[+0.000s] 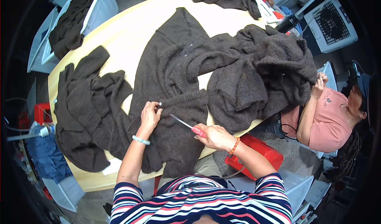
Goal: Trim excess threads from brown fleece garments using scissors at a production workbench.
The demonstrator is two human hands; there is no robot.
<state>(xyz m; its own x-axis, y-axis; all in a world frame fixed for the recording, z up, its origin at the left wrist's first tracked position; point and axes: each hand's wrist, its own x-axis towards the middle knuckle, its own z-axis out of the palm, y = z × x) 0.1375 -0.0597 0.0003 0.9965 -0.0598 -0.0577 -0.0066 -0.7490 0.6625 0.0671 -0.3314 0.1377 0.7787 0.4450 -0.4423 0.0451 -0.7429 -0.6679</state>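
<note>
A dark brown knitted sweater [174, 130] lies spread in front of me, its ribbed band running crosswise. My left hand [150, 115] is closed in a pinch on the knit at the band, with a small white piece [160, 104] at the fingertips. Gripped in my right hand [216, 136] is a slim tool with a pink-red handle [198, 131] and a thin metal shaft [181, 121]. The shaft points left toward the pinched spot, its tip over the sweater and apart from my left fingers.
More brown knitwear is heaped on the wooden table [123, 27] at the left [89, 109] and right [238, 93]. A co-worker in a pink shirt [327, 118] sits at the right, hands at the heap's edge. White bins [99, 11] and a red container [258, 152] surround the table.
</note>
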